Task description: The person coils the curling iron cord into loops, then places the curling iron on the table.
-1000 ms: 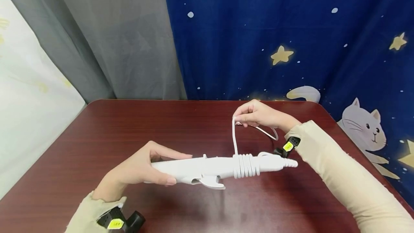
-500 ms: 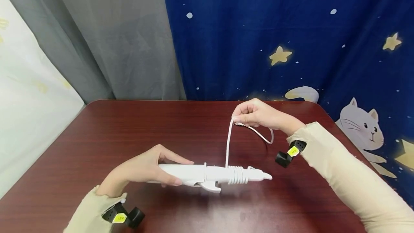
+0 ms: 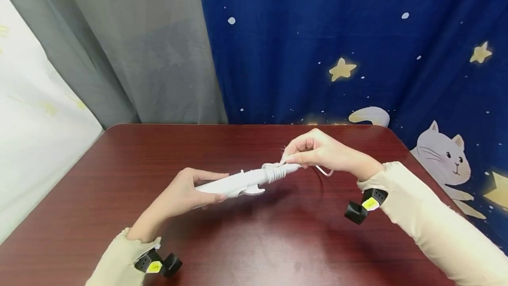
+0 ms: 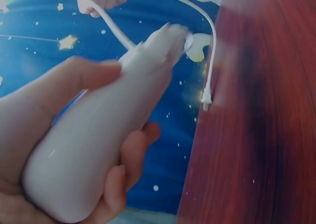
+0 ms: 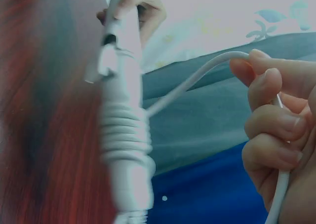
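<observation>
A white curling iron (image 3: 232, 184) is held above the table, its cord end tilted up to the right. My left hand (image 3: 180, 195) grips its thick barrel, thumb on one side and fingers round the other in the left wrist view. Several turns of white cord (image 5: 126, 135) are wound round the handle, near the ribbed cord end. A small lever (image 3: 254, 190) sticks out from its underside. My right hand (image 3: 323, 151) pinches the cord just above the windings; its other fingers curl over the trailing length. The two-pin plug (image 4: 207, 96) hangs free in the left wrist view.
The dark red wooden table (image 3: 254, 250) lies below both hands. Behind it hang a grey curtain (image 3: 166, 47) and a blue curtain (image 3: 278, 47) with stars and a cat. White cloth (image 3: 35, 114) hangs at the left. Black wrist cameras sit on both sleeves.
The curling iron has risen and tilted, its cord end now up and close to my right hand. My right hand has dropped slightly, and the cord between it and the windings is shorter.
</observation>
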Tool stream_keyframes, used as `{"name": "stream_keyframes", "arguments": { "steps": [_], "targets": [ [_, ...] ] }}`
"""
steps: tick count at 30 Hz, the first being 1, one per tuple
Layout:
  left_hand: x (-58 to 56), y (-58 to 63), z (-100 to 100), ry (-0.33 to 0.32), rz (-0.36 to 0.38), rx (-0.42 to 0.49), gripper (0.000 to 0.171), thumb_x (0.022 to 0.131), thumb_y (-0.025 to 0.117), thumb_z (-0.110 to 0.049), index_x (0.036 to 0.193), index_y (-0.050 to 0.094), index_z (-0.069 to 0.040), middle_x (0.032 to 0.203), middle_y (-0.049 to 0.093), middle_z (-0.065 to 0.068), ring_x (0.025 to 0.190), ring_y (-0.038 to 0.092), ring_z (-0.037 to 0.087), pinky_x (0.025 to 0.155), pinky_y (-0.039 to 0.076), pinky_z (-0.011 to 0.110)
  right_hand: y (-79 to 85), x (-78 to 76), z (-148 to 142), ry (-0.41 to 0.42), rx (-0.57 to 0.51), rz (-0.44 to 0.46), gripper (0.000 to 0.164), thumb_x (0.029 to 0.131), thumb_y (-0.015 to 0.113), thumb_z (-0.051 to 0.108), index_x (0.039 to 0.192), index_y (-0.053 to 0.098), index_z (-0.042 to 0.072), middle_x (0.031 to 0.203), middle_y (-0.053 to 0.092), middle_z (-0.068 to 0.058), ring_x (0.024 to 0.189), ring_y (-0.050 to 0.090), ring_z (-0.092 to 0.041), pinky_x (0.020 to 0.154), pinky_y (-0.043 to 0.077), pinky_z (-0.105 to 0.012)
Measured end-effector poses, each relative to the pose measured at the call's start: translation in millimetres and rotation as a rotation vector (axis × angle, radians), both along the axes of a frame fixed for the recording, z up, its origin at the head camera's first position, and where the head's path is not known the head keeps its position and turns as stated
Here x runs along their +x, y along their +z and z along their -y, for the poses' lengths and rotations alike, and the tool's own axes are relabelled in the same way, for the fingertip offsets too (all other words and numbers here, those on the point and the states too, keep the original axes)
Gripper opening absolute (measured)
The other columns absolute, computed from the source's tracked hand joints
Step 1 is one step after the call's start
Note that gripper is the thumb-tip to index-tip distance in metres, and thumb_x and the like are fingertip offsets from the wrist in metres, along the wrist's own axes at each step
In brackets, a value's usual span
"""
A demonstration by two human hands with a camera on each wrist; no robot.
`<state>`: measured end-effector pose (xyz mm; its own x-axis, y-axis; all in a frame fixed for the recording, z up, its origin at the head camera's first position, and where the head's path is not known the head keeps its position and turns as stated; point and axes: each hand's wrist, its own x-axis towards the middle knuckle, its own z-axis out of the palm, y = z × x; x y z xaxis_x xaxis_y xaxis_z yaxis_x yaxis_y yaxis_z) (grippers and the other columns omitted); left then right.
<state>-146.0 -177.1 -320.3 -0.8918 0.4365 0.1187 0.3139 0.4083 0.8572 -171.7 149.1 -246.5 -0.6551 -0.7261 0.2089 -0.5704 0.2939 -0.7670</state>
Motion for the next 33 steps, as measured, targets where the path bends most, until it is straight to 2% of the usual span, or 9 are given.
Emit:
{"name": "stream_keyframes", "arguments": {
  "steps": [5,8,11,14,17,19,26,29,33],
  "targets": [
    [3.1,5.9,0.4,0.171,-0.034,0.105,0.046,0.072,0.081,-0.024,0.115,0.068,-0.015,0.098,0.068,0.009,0.068,0.059,0.015,0.055,0.052,0.028,-7.0,7.8,-10.6,-0.003,-0.027,0.030,0.019,0.091,0.056,0.005,0.103,0.070,0.007,0.061,0.049,-0.005,0.040,0.034,-0.016,0.031,0.023,-0.022],
    [4.2,10.2,1.6,0.248,-0.042,0.170,0.048,0.073,0.081,-0.025,0.117,0.067,-0.016,0.103,0.068,0.009,0.076,0.061,0.014,0.061,0.053,0.028,-14.3,9.6,-13.9,0.044,-0.057,0.038,0.027,0.094,0.050,0.002,0.118,0.064,0.004,0.067,0.050,-0.009,0.038,0.033,-0.018,0.030,0.025,-0.024],
    [5.6,15.2,2.4,0.291,-0.031,0.256,0.050,0.073,0.080,-0.023,0.120,0.065,-0.015,0.105,0.067,0.008,0.084,0.062,0.012,0.067,0.054,0.028,-22.4,9.6,-15.5,0.105,-0.066,0.053,0.035,0.097,0.044,0.002,0.131,0.054,0.005,0.071,0.050,-0.012,0.039,0.035,-0.022,0.031,0.031,-0.027],
    [8.0,20.7,3.5,0.300,-0.002,0.353,0.050,0.074,0.079,-0.018,0.122,0.064,-0.013,0.102,0.068,0.006,0.082,0.065,0.013,0.066,0.055,0.031,-30.3,8.8,-16.8,0.134,-0.066,0.067,0.041,0.099,0.039,0.003,0.137,0.047,0.013,0.070,0.051,-0.011,0.041,0.040,-0.023,0.034,0.035,-0.030],
    [9.9,25.0,4.5,0.280,0.007,0.448,0.048,0.075,0.078,-0.012,0.121,0.064,-0.012,0.098,0.069,0.004,0.074,0.066,0.016,0.061,0.055,0.033,-37.7,7.6,-18.7,0.154,-0.075,0.073,0.044,0.100,0.035,0.002,0.139,0.044,0.021,0.068,0.053,-0.010,0.045,0.046,-0.020,0.037,0.038,-0.030],
    [10.6,27.0,4.7,0.254,-0.001,0.515,0.047,0.076,0.076,-0.006,0.121,0.064,-0.011,0.098,0.069,0.002,0.071,0.066,0.018,0.058,0.055,0.034,-42.1,6.5,-19.1,0.171,-0.082,0.081,0.044,0.100,0.033,0.002,0.140,0.042,0.020,0.068,0.054,-0.010,0.047,0.049,-0.020,0.040,0.041,-0.030],
    [15.1,28.4,4.1,0.129,-0.066,0.638,0.045,0.077,0.067,0.009,0.118,0.066,-0.008,0.103,0.068,0.005,0.074,0.064,0.020,0.056,0.055,0.038,-56.5,-3.7,-21.5,0.192,-0.077,0.135,0.038,0.100,0.036,0.003,0.136,0.047,0.006,0.066,0.052,-0.011,0.059,0.051,-0.023,0.052,0.046,-0.031],
    [17.9,26.5,3.6,0.042,-0.089,0.646,0.047,0.076,0.064,0.013,0.117,0.066,-0.009,0.105,0.067,0.008,0.079,0.062,0.021,0.055,0.055,0.040,-61.7,-11.9,-22.9,0.158,-0.062,0.143,0.034,0.099,0.040,0.005,0.130,0.054,0.005,0.066,0.053,-0.009,0.061,0.052,-0.024,0.053,0.047,-0.030],
    [20.3,23.6,2.0,-0.125,-0.117,0.652,0.048,0.075,0.065,0.013,0.117,0.066,-0.010,0.105,0.067,0.009,0.076,0.063,0.020,0.054,0.054,0.039,-64.0,-23.1,-23.5,0.116,-0.067,0.144,0.029,0.098,0.044,0.007,0.121,0.060,0.002,0.067,0.054,-0.011,0.062,0.052,-0.024,0.051,0.048,-0.031]
  ]
}}
